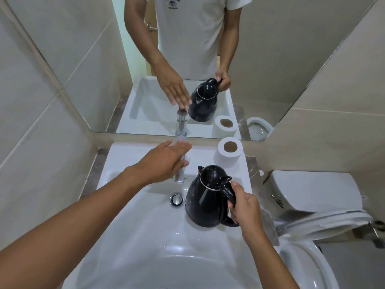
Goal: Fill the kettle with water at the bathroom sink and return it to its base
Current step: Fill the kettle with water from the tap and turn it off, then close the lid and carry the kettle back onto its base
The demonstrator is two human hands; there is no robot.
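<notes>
A black kettle point(205, 197) with its lid down hangs upright over the right side of the white sink point(145, 236), right of the drain point(177, 200). My right hand point(242, 202) grips its handle. My left hand point(164, 161) reaches forward with flat, spread fingers over the chrome tap point(180, 174), hiding most of it; whether it touches the tap's top I cannot tell. No water is seen running. The kettle's base is not in view.
A toilet paper roll point(228, 154) stands on the sink's back right corner. A mirror point(208, 59) above the sink reflects me and the kettle. To the right is a toilet point(312, 190) with its seat point(325, 222) raised. Tiled walls close in on both sides.
</notes>
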